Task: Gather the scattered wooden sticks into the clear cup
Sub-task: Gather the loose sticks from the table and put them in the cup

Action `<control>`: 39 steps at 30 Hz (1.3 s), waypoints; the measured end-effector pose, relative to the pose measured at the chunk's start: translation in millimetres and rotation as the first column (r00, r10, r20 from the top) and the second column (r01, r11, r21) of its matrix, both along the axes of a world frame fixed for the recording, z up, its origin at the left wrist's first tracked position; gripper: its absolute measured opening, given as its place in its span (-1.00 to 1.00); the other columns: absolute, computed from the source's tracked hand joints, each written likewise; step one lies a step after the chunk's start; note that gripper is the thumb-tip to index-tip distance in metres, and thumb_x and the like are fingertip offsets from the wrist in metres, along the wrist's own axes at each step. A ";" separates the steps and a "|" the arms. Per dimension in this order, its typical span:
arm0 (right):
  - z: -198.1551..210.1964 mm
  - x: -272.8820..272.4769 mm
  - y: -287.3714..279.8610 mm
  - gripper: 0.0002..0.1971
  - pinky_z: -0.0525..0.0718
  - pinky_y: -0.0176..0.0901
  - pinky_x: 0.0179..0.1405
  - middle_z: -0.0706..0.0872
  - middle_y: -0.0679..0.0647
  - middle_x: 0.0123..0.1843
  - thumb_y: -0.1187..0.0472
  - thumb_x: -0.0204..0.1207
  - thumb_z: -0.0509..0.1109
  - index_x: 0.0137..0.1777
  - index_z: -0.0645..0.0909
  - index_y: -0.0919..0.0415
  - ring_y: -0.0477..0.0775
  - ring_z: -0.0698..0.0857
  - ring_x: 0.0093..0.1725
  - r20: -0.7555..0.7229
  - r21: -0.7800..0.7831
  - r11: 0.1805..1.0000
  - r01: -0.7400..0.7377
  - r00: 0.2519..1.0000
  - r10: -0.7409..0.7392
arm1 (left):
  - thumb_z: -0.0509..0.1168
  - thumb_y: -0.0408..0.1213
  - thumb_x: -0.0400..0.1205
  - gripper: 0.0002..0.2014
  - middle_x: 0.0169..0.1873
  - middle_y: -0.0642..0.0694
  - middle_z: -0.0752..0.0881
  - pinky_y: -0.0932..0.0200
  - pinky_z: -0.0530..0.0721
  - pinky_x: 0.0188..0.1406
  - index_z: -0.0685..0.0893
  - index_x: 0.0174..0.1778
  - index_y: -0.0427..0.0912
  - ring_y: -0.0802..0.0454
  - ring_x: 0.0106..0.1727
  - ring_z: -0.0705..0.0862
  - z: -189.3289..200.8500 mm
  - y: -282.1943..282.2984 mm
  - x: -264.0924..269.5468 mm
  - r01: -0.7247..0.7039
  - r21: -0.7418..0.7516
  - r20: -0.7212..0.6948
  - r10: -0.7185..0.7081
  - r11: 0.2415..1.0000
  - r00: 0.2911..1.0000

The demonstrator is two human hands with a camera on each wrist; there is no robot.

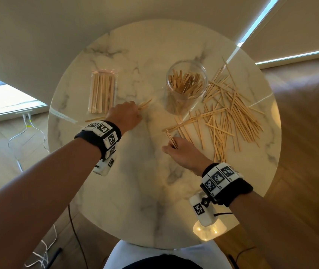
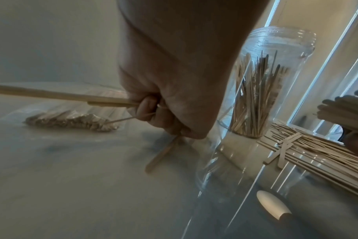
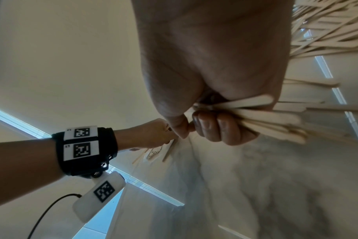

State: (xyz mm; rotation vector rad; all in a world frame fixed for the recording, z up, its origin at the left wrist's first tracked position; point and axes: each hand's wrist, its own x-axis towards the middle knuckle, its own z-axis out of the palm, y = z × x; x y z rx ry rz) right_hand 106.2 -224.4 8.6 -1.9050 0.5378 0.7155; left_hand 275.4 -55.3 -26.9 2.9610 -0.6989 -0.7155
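Note:
A clear cup (image 1: 186, 80) holding several wooden sticks stands right of the table's middle, also seen in the left wrist view as the cup (image 2: 262, 84). A wide scatter of loose sticks (image 1: 226, 115) lies to its right and in front of it. My left hand (image 1: 127, 115) is left of the cup, fingers curled round a few sticks (image 2: 57, 95) that poke out both sides. My right hand (image 1: 180, 150) sits at the near edge of the scatter and grips a small bundle of sticks (image 3: 262, 116) in its curled fingers (image 3: 217, 127).
A sealed clear bag of sticks (image 1: 102, 92) lies at the back left of the round marble table (image 1: 135, 191). Wooden floor surrounds the table, with white cables (image 1: 28, 131) on the left. A wall and window blinds stand behind.

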 end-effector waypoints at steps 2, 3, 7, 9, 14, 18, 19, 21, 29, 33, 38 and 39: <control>-0.1 0.1 -0.7 -0.69 0.45 -0.08 -0.14 0.45 -0.02 -0.28 0.03 0.67 0.36 -0.23 0.35 0.06 0.00 0.43 -0.26 0.009 0.000 1.000 0.004 1.000 -0.004 | 0.11 -0.03 0.76 -0.68 -0.16 -0.19 0.59 -0.02 0.52 -0.19 0.50 0.04 -0.26 -0.19 -0.17 0.58 2.6 2.2 -0.8 0.018 0.018 -0.014 -0.018 1.000 1.000; -0.5 -0.1 -1.2 -0.69 0.45 -0.08 -0.15 0.45 -0.02 -0.29 0.01 0.69 0.35 -0.22 0.35 0.07 0.00 0.42 -0.27 0.014 0.003 1.000 0.011 1.000 -0.011 | 0.09 -0.03 0.76 -0.68 -0.18 -0.17 0.56 -0.02 0.51 -0.19 0.48 0.02 -0.26 -0.18 -0.18 0.56 4.2 3.0 -1.7 0.021 0.024 -0.016 -0.021 0.999 1.000; -4.3 1.3 0.6 -0.52 0.46 -0.03 -0.21 0.48 -0.08 -0.32 -0.26 0.71 0.21 -0.06 0.54 0.20 -0.03 0.46 -0.31 0.065 0.037 0.985 0.167 0.983 -0.169 | 0.13 -0.04 0.77 -0.75 -0.25 -0.10 0.56 0.06 0.48 -0.30 0.41 0.01 -0.17 -0.09 -0.28 0.58 19.2 2.5 -14.6 0.002 -0.072 -0.122 -0.011 0.997 0.992; -3.5 4.6 2.3 -0.36 0.37 -0.07 -0.32 0.42 -0.16 -0.39 -0.34 0.68 0.20 0.14 0.55 0.35 -0.09 0.38 -0.41 0.091 0.177 0.934 0.311 0.940 -0.330 | 0.20 -0.05 0.78 -0.78 -0.29 -0.06 0.58 0.11 0.41 -0.42 0.42 -0.03 -0.13 0.02 -0.36 0.57 28.6 0.3 -29.8 -0.026 -0.197 -0.230 -0.020 0.980 0.973; 1.7 10.2 9.6 -0.59 0.03 0.10 -0.38 0.20 -0.03 -0.39 -0.24 0.68 0.36 -0.13 0.39 0.07 0.12 0.06 -0.40 0.062 0.493 0.758 0.427 0.852 -0.520 | 0.19 -0.12 0.80 -0.74 -0.36 0.01 0.60 0.16 0.45 -0.35 0.42 -0.24 0.01 0.06 -0.37 0.55 39.0 -8.4 -76.1 -0.063 -0.365 -0.461 -0.122 0.929 0.879; -1.9 8.3 15.5 -0.79 0.22 -0.10 -0.51 0.28 -0.01 -0.47 0.02 0.76 0.36 -0.02 0.51 0.13 0.03 0.20 -0.49 0.095 0.461 0.768 0.445 0.835 -0.541 | 0.13 -0.18 0.79 -0.78 -0.36 0.07 0.57 0.21 0.51 -0.27 0.60 -0.06 -0.18 0.16 -0.39 0.49 35.4 -9.0 -96.7 -0.133 -0.410 -0.590 -0.152 0.902 0.793; -3.0 7.0 16.0 -0.80 0.28 -0.16 -0.53 0.29 -0.01 -0.48 0.04 0.77 0.34 0.00 0.50 0.15 0.00 0.24 -0.51 0.107 0.453 0.777 0.437 0.838 -0.534 | 0.13 -0.19 0.79 -0.76 -0.36 0.08 0.56 0.24 0.51 -0.29 0.62 0.00 -0.24 0.18 -0.40 0.47 34.6 -7.9 -99.7 -0.153 -0.410 -0.602 -0.141 0.899 0.786; -5.8 3.2 15.7 -0.78 0.31 -0.19 -0.54 0.29 0.01 -0.47 0.04 0.79 0.31 -0.01 0.47 0.17 -0.01 0.25 -0.52 0.130 0.455 0.794 0.403 0.852 -0.507 | 0.13 -0.20 0.78 -0.74 -0.38 0.08 0.55 0.25 0.51 -0.30 0.62 0.01 -0.31 0.20 -0.42 0.46 34.0 -5.1 -104.1 -0.178 -0.411 -0.608 -0.123 0.894 0.784; 1.6 -12.2 5.2 -0.72 0.40 -0.23 -0.43 0.49 -0.03 -0.41 0.10 0.82 0.22 -0.04 0.56 0.28 -0.07 0.44 -0.44 0.125 0.554 0.754 0.351 0.861 -0.493 | 0.19 -0.11 0.81 -0.71 -0.43 0.06 0.51 0.25 0.50 -0.39 0.56 -0.17 -0.19 0.13 -0.43 0.42 41.5 0.2 -115.8 -0.413 -0.507 -0.675 -0.050 0.757 0.736; 1.7 -15.9 3.9 -0.77 0.46 -0.26 -0.46 0.52 -0.01 -0.45 0.23 0.83 0.21 -0.09 0.56 0.18 -0.08 0.46 -0.48 0.184 0.440 0.823 0.358 0.862 -0.473 | 0.23 -0.09 0.81 -0.80 -0.46 0.10 0.51 0.30 0.48 -0.42 0.59 -0.07 -0.08 0.14 -0.43 0.42 45.2 0.6 -118.5 -0.540 -0.485 -0.736 0.013 0.688 0.677; 0.6 -11.9 -3.5 -0.73 0.53 -0.19 -0.35 0.70 0.02 -0.30 0.13 0.86 0.14 -0.03 0.60 0.10 -0.03 0.49 -0.39 0.210 0.339 0.851 0.401 0.849 -0.484 | 0.06 -0.12 0.87 -0.69 -0.48 0.03 0.30 0.15 0.21 -0.38 0.50 -0.16 -0.13 0.10 -0.46 0.24 49.6 0.0 -117.7 -0.839 -0.411 -0.891 0.037 0.356 0.452; 0.5 -12.3 -3.8 -0.74 0.51 -0.24 -0.39 0.72 0.02 -0.28 0.13 0.86 0.13 -0.05 0.56 0.07 -0.03 0.47 -0.39 0.199 0.342 0.855 0.390 0.859 -0.472 | 0.04 -0.11 0.87 -0.67 -0.47 0.02 0.30 0.17 0.23 -0.39 0.48 -0.19 -0.11 0.09 -0.47 0.26 50.7 0.2 -117.7 -0.868 -0.398 -0.903 0.041 0.298 0.428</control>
